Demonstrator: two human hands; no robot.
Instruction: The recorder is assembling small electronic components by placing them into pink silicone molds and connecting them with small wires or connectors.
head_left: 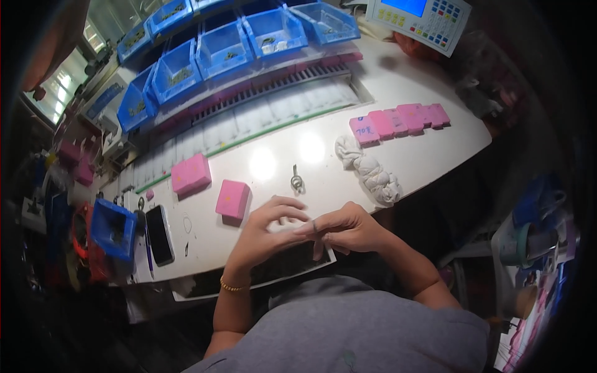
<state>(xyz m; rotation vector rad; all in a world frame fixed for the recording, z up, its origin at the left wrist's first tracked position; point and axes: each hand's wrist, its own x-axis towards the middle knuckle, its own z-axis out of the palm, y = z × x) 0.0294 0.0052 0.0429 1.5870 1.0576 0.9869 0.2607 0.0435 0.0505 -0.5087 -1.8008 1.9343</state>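
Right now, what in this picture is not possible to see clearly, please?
In the head view:
- Anything between the left hand and right hand: hidden by the fingers.
- Top of the blue screen: cut off by the upper edge.
- Pieces in the blue bin: too small to identify.

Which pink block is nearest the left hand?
The lone pink block beside the left hand; the others lie farther left or in the row at right.

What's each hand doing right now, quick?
Left hand: partly open, loosely curved; whether it holds anything can't be told.
Right hand: curled; whether it pinches something small can't be told.
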